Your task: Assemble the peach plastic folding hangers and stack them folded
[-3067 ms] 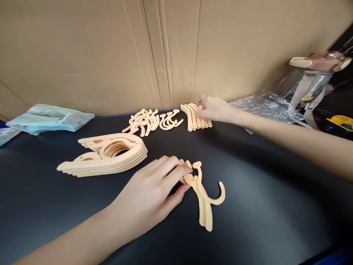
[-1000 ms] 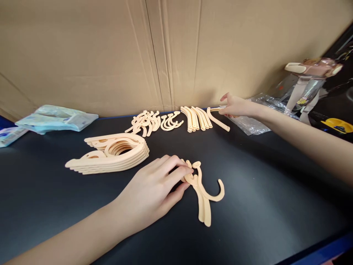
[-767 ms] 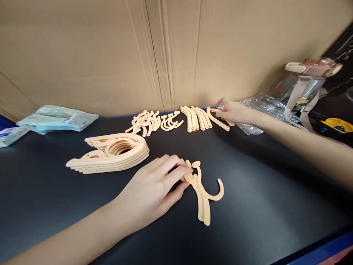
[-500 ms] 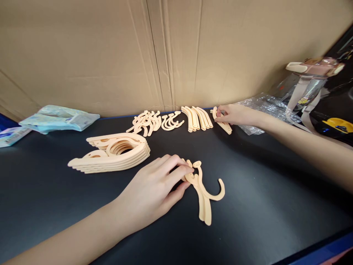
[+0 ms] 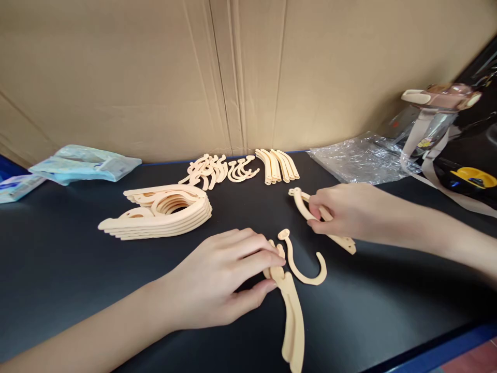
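Observation:
My left hand (image 5: 236,277) grips a pair of beige plastic hanger arms (image 5: 291,316) by their upper ends; they point toward me over the black table. Just right of these lies a loose beige hanger hook (image 5: 306,274), its round end away from me. My right hand (image 5: 337,212) holds more beige hanger pieces (image 5: 301,202), a curved strip and a straighter one, pinched near the middle; my fingers hide part of them. To the left sits a stack of folded beige hangers (image 5: 163,228).
Loose hooks (image 5: 209,171) and a row of curved hanger arms (image 5: 275,166) lie along the cardboard wall (image 5: 155,77). A clear plastic bag (image 5: 349,155) and a strapped bottle (image 5: 438,119) are at the right back. Blue-white packets (image 5: 85,163) lie at the left.
My right hand has brought its hanger pieces from the back row toward me. My left hand has drawn the hanger arms nearer and turned them, and the hook now lies apart from them.

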`<action>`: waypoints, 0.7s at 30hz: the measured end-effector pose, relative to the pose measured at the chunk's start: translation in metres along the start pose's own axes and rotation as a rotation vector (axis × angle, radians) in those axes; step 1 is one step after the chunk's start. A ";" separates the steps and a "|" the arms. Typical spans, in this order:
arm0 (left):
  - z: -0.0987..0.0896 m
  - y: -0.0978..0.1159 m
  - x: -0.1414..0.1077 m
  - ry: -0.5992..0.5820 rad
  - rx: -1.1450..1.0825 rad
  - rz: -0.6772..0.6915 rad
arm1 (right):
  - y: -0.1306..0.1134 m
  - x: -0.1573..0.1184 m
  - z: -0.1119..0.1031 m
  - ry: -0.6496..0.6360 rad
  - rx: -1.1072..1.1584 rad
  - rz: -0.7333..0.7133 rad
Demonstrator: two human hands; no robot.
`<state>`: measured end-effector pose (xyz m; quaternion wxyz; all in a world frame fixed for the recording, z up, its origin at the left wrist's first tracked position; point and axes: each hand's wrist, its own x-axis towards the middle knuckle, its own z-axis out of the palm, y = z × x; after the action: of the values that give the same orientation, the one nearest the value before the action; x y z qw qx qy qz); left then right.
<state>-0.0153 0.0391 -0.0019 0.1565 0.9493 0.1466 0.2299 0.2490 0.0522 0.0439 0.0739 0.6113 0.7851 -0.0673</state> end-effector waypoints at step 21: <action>0.001 -0.002 0.005 0.118 0.588 -0.207 | -0.026 0.000 0.037 0.318 0.231 -0.397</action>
<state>-0.0109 0.0430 -0.0014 -0.1108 0.9189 0.3112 0.2154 0.2251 0.0388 0.0083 -0.1349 0.4525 0.8785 -0.0727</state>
